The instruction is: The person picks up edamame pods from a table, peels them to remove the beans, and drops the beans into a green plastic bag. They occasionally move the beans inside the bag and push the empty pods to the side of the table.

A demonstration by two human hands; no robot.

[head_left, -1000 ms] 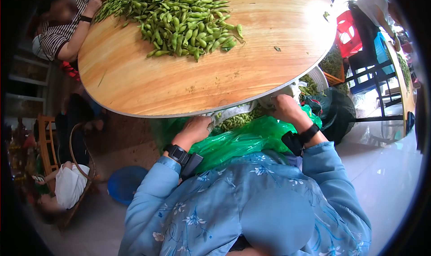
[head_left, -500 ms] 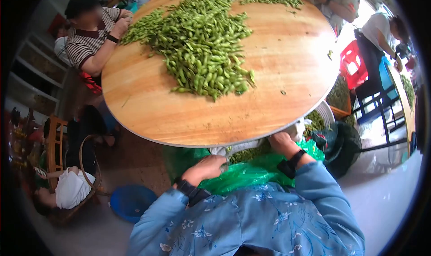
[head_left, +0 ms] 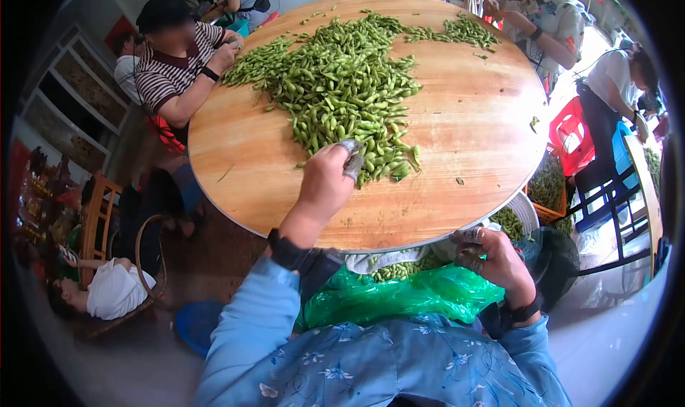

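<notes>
A large pile of green soybean pods (head_left: pixel 335 93) lies on the round wooden table (head_left: pixel 471 143). My left hand (head_left: pixel 330 175) reaches over the tabletop to the near edge of this pile. Its fingers bend down against the pods, with grey coverings on the fingertips; what lies under them is hidden. By the table's near right rim is my right hand (head_left: pixel 496 258), fingers half curled and tips apart, also grey-covered, with nothing visible between them. Below the rim, a green plastic bag (head_left: pixel 407 293) spreads over my lap, and loose beans (head_left: pixel 399 270) lie just behind it.
A white basket (head_left: pixel 526 214) with green pods stands under the table's right side. Left of my lap, a blue basin (head_left: pixel 196 325) sits on the floor. A person in a striped shirt (head_left: pixel 175 68) handles pods across the table. Red plastic chairs (head_left: pixel 573 136) stand at right.
My left hand has risen from the green bag to the pile of pods. My right hand has come out from below the rim and drawn rightward. The view has shifted slightly.
</notes>
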